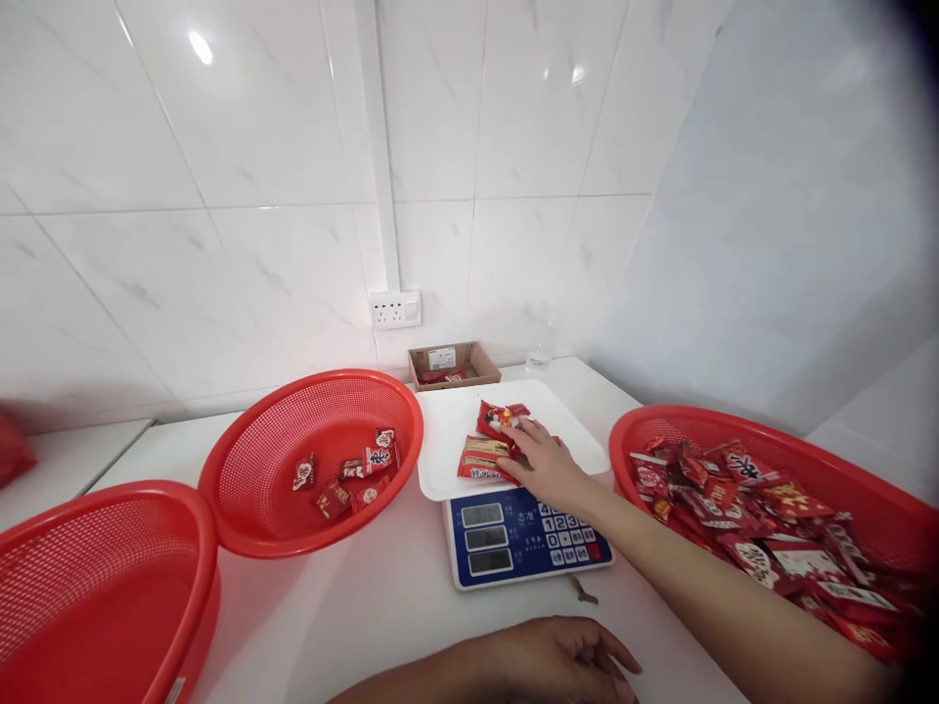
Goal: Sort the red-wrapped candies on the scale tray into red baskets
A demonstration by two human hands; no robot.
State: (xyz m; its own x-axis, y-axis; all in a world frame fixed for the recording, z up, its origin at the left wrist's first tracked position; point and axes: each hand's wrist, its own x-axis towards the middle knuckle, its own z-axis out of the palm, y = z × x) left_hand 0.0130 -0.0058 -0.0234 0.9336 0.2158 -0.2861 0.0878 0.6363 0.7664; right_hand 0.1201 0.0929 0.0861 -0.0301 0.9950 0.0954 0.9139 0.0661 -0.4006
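My right hand [541, 464] reaches over the white weighing pan [440, 430] of a digital scale. Its thumb and fingers are curved round small red snack packets, partly hidden under the palm. One red packet [493, 418] lies at the fingertips, and a red and beige packet [482, 458] lies by the thumb. The blue keypad panel [524, 548] with three small displays faces me. Near the table's front, my left hand [568, 665] hangs with fingers loosely bent and apart, holding nothing; the bottom edge cuts it off.
At right, a red basket [623, 430] is heaped with red packets. Left of the scale, another red basket [256, 440] contains several packets. A third basket [198, 548] stands nearer at left. Behind the pan are a cardboard box [484, 365] and a clear container [538, 358], by the tiled wall.
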